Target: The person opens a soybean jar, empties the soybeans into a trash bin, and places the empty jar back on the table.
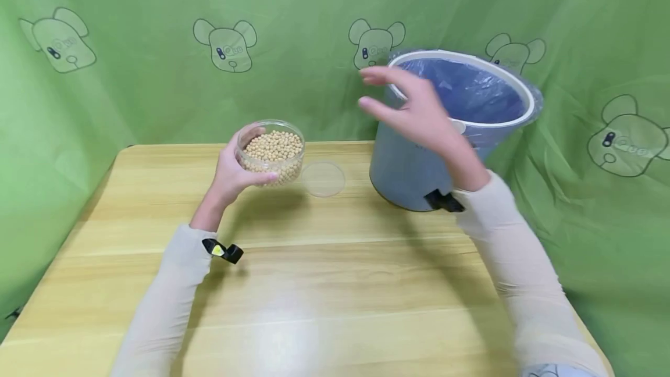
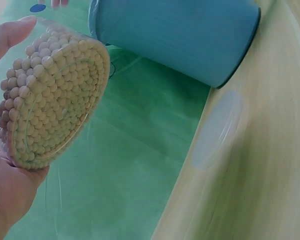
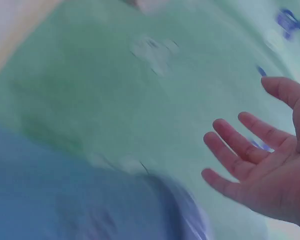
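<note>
My left hand [image 1: 230, 169] grips a clear round tub [image 1: 270, 165] from its left side, thumb across the front, and holds it above the table. Pale yellow soybeans [image 1: 274, 145] fill much of the tub. The left wrist view shows the soybeans [image 2: 65, 100] packed against the tub's transparent bottom. With fingers spread and nothing in it, my right hand [image 1: 413, 106] hovers in front of the bin's left rim. In the right wrist view the right hand's palm [image 3: 275, 175] is bare. A clear round lid [image 1: 324, 179] lies flat on the table, right of the tub.
A blue-grey bin [image 1: 408, 159] with a white rim and a clear plastic liner [image 1: 484, 95] stands at the table's back right. The wooden table [image 1: 335, 284] meets a green curtain [image 1: 309, 51] printed with bear faces, which hangs behind and on both sides.
</note>
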`<action>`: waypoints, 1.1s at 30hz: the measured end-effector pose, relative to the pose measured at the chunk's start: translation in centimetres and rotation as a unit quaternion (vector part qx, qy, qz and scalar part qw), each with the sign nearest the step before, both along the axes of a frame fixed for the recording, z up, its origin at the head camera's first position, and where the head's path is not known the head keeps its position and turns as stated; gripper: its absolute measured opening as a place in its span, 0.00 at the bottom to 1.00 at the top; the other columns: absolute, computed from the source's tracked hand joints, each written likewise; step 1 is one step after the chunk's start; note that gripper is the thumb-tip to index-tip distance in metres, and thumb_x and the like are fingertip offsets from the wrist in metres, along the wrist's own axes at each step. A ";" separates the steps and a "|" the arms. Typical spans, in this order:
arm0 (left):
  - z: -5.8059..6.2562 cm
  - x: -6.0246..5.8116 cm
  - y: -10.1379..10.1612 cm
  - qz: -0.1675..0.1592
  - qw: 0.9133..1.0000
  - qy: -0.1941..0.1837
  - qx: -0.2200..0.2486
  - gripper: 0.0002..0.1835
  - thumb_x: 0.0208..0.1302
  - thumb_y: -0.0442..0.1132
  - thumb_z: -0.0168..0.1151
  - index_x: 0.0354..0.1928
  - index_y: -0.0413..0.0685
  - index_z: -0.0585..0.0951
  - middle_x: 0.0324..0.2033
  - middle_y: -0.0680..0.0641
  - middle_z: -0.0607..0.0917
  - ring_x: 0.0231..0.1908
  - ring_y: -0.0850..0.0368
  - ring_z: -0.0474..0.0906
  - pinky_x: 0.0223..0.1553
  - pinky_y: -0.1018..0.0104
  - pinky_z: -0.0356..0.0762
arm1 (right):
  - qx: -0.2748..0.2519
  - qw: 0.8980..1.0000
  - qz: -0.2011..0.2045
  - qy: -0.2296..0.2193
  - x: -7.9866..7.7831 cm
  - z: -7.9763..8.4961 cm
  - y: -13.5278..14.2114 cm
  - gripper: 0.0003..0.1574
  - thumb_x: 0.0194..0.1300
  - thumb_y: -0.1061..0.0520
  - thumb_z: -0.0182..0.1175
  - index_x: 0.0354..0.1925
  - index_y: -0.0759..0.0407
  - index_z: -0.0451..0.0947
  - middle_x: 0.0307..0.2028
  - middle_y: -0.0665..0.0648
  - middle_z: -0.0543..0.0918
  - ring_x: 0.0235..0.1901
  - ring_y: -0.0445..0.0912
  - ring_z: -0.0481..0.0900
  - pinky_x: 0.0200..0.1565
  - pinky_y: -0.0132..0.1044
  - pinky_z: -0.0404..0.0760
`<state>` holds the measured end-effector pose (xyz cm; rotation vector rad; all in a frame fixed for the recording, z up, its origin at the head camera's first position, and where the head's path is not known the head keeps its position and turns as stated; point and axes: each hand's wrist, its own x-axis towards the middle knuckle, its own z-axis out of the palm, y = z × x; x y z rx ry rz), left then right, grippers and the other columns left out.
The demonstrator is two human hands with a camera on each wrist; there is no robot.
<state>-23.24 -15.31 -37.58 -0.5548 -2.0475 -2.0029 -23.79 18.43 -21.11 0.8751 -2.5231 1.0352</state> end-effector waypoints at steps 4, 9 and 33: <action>-0.1 0.1 -0.2 0.003 1.000 -0.001 -0.010 0.56 0.36 0.21 0.79 0.73 0.43 0.66 0.70 0.40 0.72 0.71 0.50 0.66 0.71 0.68 0.70 | -0.071 0.995 -0.072 0.013 0.9 2.3 4.5 0.27 0.68 0.53 0.67 0.64 0.49 0.79 0.55 0.52 0.87 0.56 0.40 0.80 0.67 0.34 0.73; 0.2 0.2 -0.4 0.010 1.000 0.002 -0.010 0.56 0.36 0.21 0.79 0.73 0.44 0.66 0.69 0.42 0.73 0.70 0.50 0.66 0.71 0.69 0.70 | -0.151 0.982 -0.108 -0.044 0.1 3.8 11.4 0.24 0.67 0.58 0.68 0.61 0.53 0.82 0.44 0.40 0.89 0.45 0.35 0.84 0.52 0.21 0.80; 1.8 -0.2 0.9 0.008 1.000 0.016 -0.001 0.56 0.35 0.23 0.81 0.72 0.45 0.67 0.69 0.41 0.74 0.69 0.52 0.68 0.70 0.70 0.71 | -0.017 0.999 -0.047 -0.019 1.5 -1.2 15.8 0.12 0.56 0.71 0.72 0.42 0.68 0.88 0.35 0.36 0.89 0.35 0.32 0.82 0.34 0.17 0.80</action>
